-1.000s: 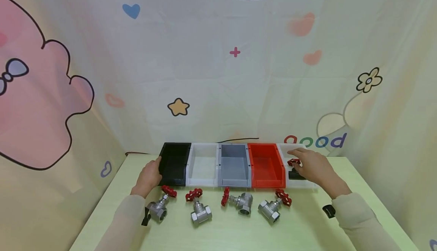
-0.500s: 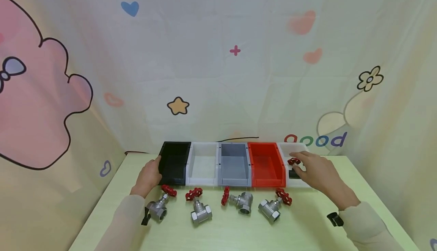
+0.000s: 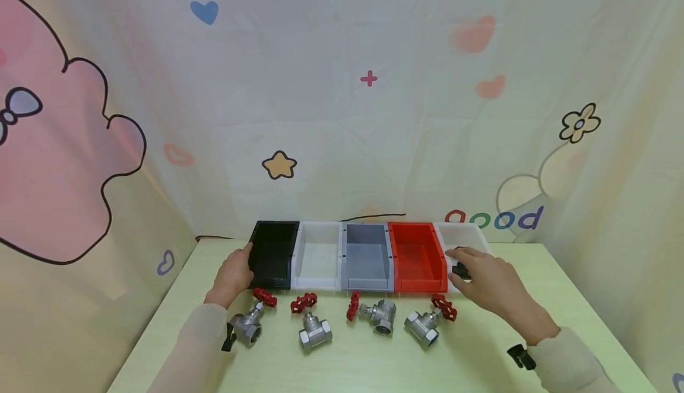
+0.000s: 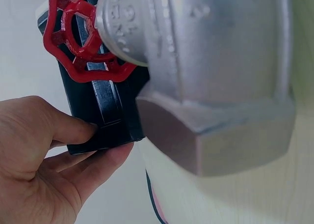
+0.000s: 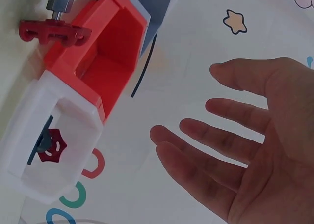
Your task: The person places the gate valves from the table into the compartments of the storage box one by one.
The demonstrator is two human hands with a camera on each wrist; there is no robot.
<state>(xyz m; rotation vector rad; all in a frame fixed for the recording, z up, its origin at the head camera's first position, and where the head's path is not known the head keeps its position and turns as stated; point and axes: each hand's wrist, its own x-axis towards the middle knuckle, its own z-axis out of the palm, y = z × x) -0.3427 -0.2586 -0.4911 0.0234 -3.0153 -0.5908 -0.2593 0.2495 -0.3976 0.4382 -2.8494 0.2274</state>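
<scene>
My left hand [image 3: 231, 273] grips the outer wall of the black bin [image 3: 274, 256] at the row's left end. In the left wrist view its thumb lies on the bin's rim and its fingers are behind. My right hand [image 3: 488, 277] hovers over the right-hand white bin [image 3: 461, 234], its fingers spread and holding nothing in the right wrist view. Inside that bin shows a red handwheel [image 5: 51, 145] with a dark part [image 5: 39, 141] beside it; the hand hides the wheel in the head view. A metal valve with a red handwheel [image 4: 211, 52] lies close to my left wrist.
Between the end bins stand a white bin [image 3: 317, 256], a grey bin [image 3: 367, 256] and a red bin [image 3: 418, 256]. Several valves lie in front of the row, among them one [image 3: 315, 330] before the white bin and one [image 3: 422, 327] before the red. A printed curtain [image 3: 331, 114] hangs behind.
My right hand first drew back slightly to the right, then shifted lower over the right-hand white bin, covering the red handwheel there. The left hand stays on the black bin.
</scene>
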